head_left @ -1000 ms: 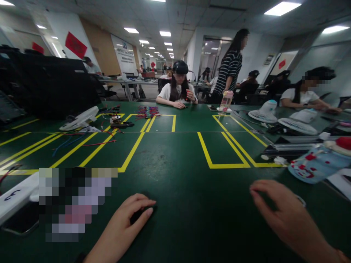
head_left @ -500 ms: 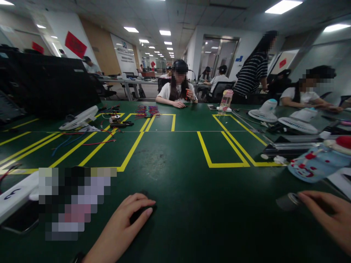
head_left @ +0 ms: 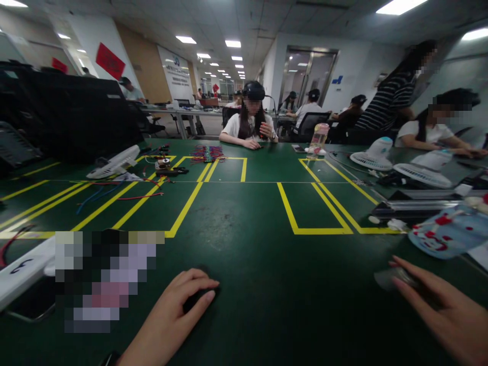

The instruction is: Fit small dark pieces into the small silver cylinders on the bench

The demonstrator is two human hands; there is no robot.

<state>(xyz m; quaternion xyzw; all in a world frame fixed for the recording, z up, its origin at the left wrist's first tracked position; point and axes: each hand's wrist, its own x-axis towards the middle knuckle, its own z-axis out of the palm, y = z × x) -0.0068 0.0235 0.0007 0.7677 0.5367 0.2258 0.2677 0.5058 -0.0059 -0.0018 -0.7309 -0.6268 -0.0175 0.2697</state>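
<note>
Inward over the table, the right hand has shifted; its thumb and finger straddle a blurred grey cylinder toward the near right corner, whether gripping I cannot tell. Left hand, fingers loosely curved, thumb apart, lies toward the near edge.
</note>
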